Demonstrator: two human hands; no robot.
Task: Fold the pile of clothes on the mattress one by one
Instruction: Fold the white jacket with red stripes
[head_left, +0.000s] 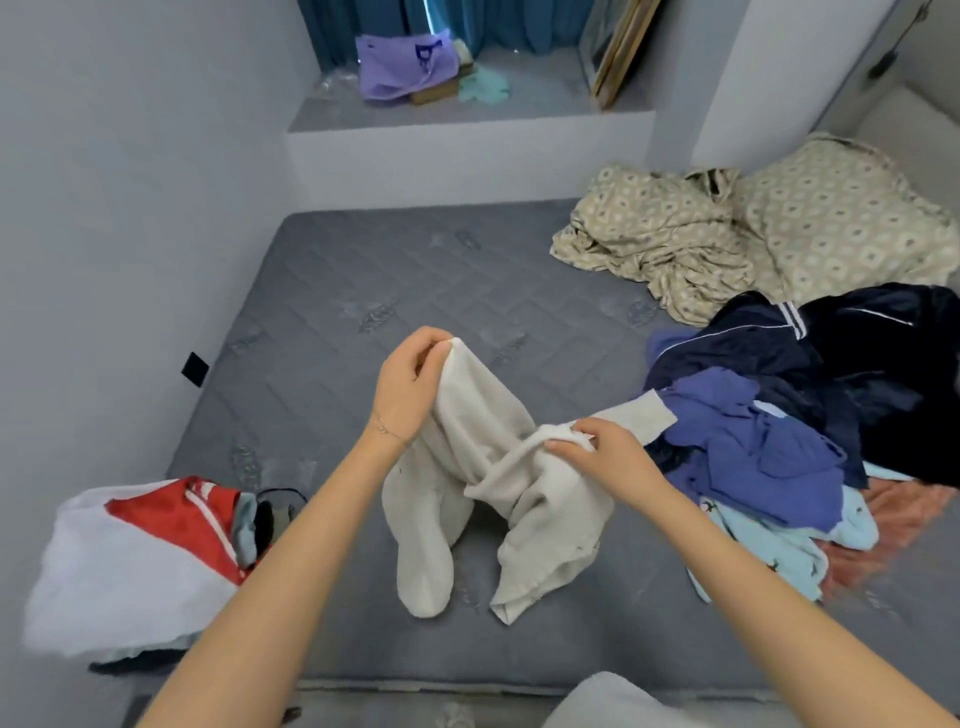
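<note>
Both hands hold a cream garment (498, 483) above the mattress (363, 291): left hand (410, 384) pinches its top corner, right hand (597, 452) grips a fold. Pile (789, 415) lies at right.

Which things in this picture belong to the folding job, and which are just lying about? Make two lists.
Job: white garment, held by left hand and right hand; pile of clothes; red-and-white garment; mattress.
Lying about: patterned bedding; purple bag, teal cloth and framed picture on the ledge.

clothes pile (769, 441) right on mattress (363, 291)
</note>
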